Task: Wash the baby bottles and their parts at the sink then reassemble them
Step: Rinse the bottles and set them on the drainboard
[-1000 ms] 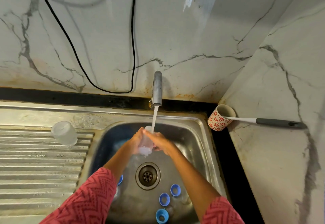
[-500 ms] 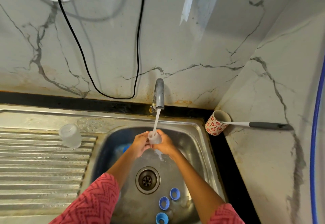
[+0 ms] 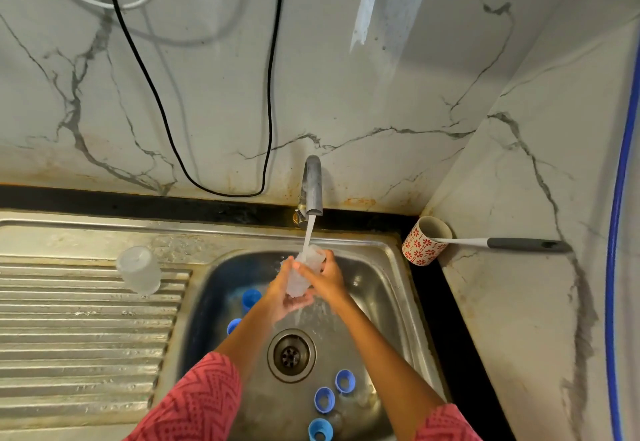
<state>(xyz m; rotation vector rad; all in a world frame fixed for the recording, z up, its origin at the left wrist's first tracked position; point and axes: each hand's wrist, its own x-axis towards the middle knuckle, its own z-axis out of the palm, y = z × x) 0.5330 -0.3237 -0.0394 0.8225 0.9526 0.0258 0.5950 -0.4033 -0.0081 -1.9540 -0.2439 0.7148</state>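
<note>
A clear baby bottle (image 3: 304, 272) sits tilted under the tap's stream (image 3: 309, 234), its open mouth up toward the spout and water spilling off its lower end into the sink (image 3: 384, 288). Both hands hold it over the basin, just above the drain (image 3: 291, 355): the left hand (image 3: 282, 297) cups it from below and the side with fingers curled round its base, and the right hand (image 3: 327, 279) grips the upper part, fingers wrapped across the front. The tap (image 3: 312, 186) stands at the back rim against the marble wall. In the basin lie blue bottle rings — one (image 3: 251, 298) and another (image 3: 233, 325) left of the left forearm, three more (image 3: 345, 380) (image 3: 324, 398) (image 3: 320, 429) near the front below the drain. A second clear bottle (image 3: 139, 269) stands upside down on the ribbed draining surface (image 3: 79, 329) left of the basin. At the right corner a red-patterned cup (image 3: 425, 241) leans tilted with a grey-handled brush (image 3: 502, 243) sticking out of it — and a black cable (image 3: 194, 177) loops down the wall behind the tap.
</note>
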